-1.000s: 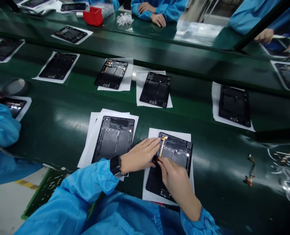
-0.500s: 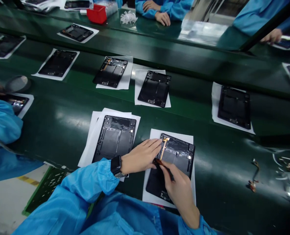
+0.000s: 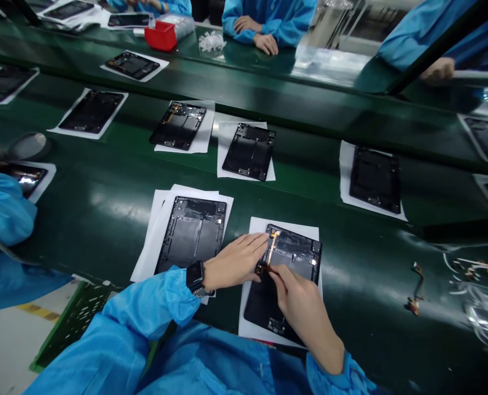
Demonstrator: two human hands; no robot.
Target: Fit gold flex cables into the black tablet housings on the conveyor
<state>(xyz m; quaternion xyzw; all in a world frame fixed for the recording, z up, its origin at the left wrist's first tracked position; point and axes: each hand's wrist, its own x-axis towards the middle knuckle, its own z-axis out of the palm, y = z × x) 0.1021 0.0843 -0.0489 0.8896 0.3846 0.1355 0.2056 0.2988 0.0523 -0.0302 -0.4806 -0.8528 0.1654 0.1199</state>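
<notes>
The middle row of thin black tablet shells (image 3: 249, 152) has slid leftward, while the left hand (image 3: 237, 260), flat with fingers together, rests on a nearer rectangular black shell (image 3: 264, 302) on white paper (image 3: 247, 329), whose glossy orange ribbon cable (image 3: 273, 247) looks laid above but unfinished where the right hand (image 3: 303, 304) seemingly pinches its lower end.

Blue work clothes, bare hands and a dark wristwatch.
Just behind the left hand (image 3: 237, 260) sits a watch (image 3: 195, 274) with a black, rounded-rectangle face and a dark, ribbed-looking band; beyond it begins the left sleeve (image 3: 145, 312), bright blue, loose and creased, gathered at the cuff. Behind the right hand (image 3: 299, 296), past a wrist with nothing worn on it, comes the matching right sleeve (image 3: 336, 378). Between and below both hands spreads the garment's front (image 3: 206, 356), the same blue, with a darker navy part toward the right hand.
</notes>
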